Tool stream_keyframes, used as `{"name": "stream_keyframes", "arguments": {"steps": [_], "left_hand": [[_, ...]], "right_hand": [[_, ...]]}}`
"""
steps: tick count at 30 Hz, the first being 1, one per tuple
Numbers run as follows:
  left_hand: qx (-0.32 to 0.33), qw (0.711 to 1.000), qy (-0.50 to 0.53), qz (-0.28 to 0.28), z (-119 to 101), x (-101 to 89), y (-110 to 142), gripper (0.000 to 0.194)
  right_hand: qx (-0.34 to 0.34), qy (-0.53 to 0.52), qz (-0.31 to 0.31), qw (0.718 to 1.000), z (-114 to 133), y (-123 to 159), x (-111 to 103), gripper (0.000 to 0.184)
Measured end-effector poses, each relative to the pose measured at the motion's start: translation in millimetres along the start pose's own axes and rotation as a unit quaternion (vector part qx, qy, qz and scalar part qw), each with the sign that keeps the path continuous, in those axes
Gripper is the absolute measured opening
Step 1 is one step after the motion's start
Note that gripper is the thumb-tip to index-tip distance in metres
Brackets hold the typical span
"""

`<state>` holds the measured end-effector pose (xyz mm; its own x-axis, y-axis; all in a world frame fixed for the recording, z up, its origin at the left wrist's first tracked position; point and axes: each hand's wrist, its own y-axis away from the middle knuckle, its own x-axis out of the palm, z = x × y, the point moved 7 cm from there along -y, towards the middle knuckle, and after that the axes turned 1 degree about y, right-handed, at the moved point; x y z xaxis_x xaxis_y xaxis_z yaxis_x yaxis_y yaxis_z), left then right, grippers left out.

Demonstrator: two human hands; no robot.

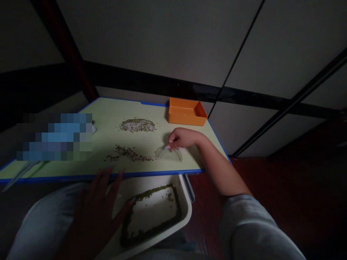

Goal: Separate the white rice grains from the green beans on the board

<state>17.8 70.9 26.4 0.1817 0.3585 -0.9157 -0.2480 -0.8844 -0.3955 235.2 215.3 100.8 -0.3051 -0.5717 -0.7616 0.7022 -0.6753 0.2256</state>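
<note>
My right hand (181,138) rests on the pale green table (108,115), fingers pinched on a clear half-round plastic scraper (168,154). Left of the scraper lies a loose scatter of small dark beans (127,154). Farther back sits a mixed pile of green beans and white grains (137,125). My left hand (99,213) is spread flat on the rim of a white tray (184,213) held below the table's front edge. The tray holds green beans (151,231) banked along its sides.
An orange plastic box (186,112) stands at the table's back right corner. A blurred blue patch covers the table's left side. The table has a blue edge (162,173). Dark red floor lies to the right, a pale wall behind.
</note>
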Motion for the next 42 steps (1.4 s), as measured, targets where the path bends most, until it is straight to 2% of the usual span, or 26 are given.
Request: {"name": "stream_keyframes", "arguments": {"steps": [6, 11, 14, 18, 21, 28, 32, 42], "left_hand": [[0.002, 1.0, 0.004, 0.003, 1, 0.3, -1, 0.067], [0.005, 1.0, 0.004, 0.006, 1, 0.1, -1, 0.068], [0.009, 1.0, 0.005, -0.005, 1, -0.4, -1, 0.068], [0.005, 1.0, 0.003, 0.003, 3, 2.0, 0, 0.068], [0.003, 1.0, 0.004, 0.007, 3, 2.6, 1, 0.068], [-0.011, 1.0, 0.015, 0.004, 1, -0.6, -1, 0.067], [0.002, 1.0, 0.012, 0.001, 2, -0.3, 0, 0.068], [-0.001, 1.0, 0.005, -0.001, 1, -0.1, -2, 0.068]], "right_hand": [[0.006, -0.038, 0.044, 0.998, 2, 3, 5, 0.027], [0.0, -0.034, 0.037, 0.999, 2, 2, 5, 0.026], [-0.015, -0.033, 0.049, 0.998, 5, -2, 12, 0.026], [-0.047, -0.041, 0.093, 0.994, 13, -4, 24, 0.026], [-0.066, -0.049, 0.106, 0.991, 18, -3, 26, 0.025], [-0.044, -0.042, 0.077, 0.995, 10, -4, 20, 0.027], [-0.026, -0.029, 0.062, 0.997, 7, -5, 18, 0.028], [0.005, 0.015, -0.002, 1.0, 1, -2, 2, 0.03]]}}
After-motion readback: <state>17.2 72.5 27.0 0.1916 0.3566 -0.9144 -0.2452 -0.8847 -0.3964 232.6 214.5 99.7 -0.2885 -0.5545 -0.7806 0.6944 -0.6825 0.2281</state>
